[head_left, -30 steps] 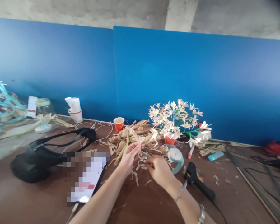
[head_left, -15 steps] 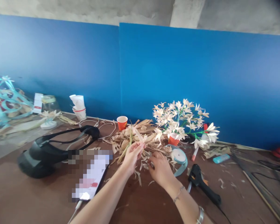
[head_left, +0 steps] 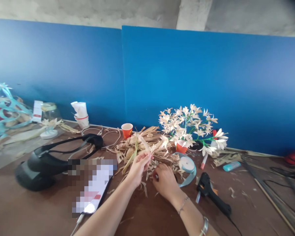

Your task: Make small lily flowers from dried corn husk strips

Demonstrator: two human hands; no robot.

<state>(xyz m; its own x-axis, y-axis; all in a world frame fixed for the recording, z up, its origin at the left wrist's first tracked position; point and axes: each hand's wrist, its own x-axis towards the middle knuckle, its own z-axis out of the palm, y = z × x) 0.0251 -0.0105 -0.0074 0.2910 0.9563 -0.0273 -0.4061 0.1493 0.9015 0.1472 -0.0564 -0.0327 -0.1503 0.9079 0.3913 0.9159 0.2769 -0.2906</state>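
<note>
From the head camera, the left hand (head_left: 138, 166) is raised a little off the desk (head_left: 34, 209), its fingertips pressed together and pinching a pale husk strip (head_left: 143, 142). The strip's long axis runs from the fingertips up toward 11 o'clock. The right hand (head_left: 166, 180) lies low at 4 o'clock of the left, knuckles up and fingers curled down among small scraps. Something small and dark shows at its fingertips, but whether it is pinched cannot be told. The husk pile (head_left: 147, 137) lies at 12 o'clock of both hands, just beyond the fingertips. It spreads broadly from 9 to 3 o'clock, and the left hand is the nearer one to it. At 2 o'clock of the right hand a ribbon roll (head_left: 186, 163) lies flat, and past it a bunch of pale flowers (head_left: 188, 124) stands upright. A glue gun (head_left: 211, 194) lies at 3 o'clock, and a black bag (head_left: 39, 164) lies at 9 o'clock, well apart.
</note>
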